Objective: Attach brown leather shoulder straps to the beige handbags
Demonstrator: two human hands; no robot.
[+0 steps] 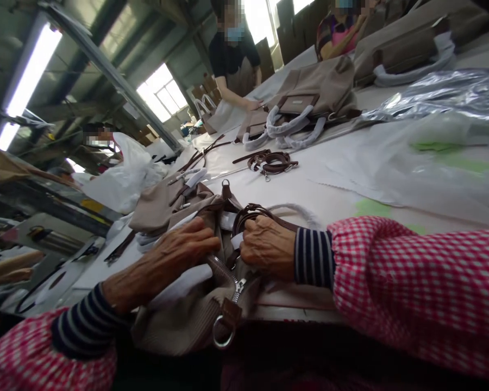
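A taupe handbag with an open zipper lies at the table's near edge, a silver ring on its brown tab hanging towards me. My left hand is closed on the bag's zippered edge, fingers curled over the opening. Over the other side of the opening, my right hand is closed on a coiled brown strap, whose loops show above the knuckles. The fingertips of my right hand are hidden. White wrapping shows at the mouth of the bag.
Another coiled strap lies further up the white table. Beyond it are handbags with wrapped handles. Clear plastic sheeting covers the right side. A person stands across the table; other people are further off.
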